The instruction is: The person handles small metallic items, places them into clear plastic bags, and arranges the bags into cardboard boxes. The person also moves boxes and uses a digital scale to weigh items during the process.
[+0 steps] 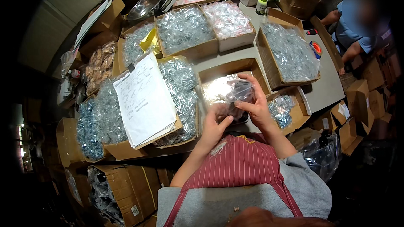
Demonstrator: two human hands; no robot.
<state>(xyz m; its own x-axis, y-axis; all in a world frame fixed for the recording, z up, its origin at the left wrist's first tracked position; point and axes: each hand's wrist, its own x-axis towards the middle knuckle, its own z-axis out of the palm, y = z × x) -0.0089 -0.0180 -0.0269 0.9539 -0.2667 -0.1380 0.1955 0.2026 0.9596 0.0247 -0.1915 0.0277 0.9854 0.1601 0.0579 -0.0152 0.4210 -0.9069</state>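
- Evidently the step in hand is handling a clear plastic bag (241, 92) with dark contents, held above the near part of an open carton (249, 66); the next move seems to call for a steady grip.
- Right hand (257, 104) half-curled, thumb and fingers on the bag; left hand (216, 122) partly closed at its lower side.
- Clear packets (290, 52) fill the right-hand box (266, 66); red-and-white packets (227, 17) a farther box (238, 42).

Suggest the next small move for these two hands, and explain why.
Probably pinch along the clear bag's upper edge with the right hand while the left hand steadies it: both hands hold the bag, the right gripping its upper part, and whether it is sealed cannot be told. The open cardboard box sits just beyond.
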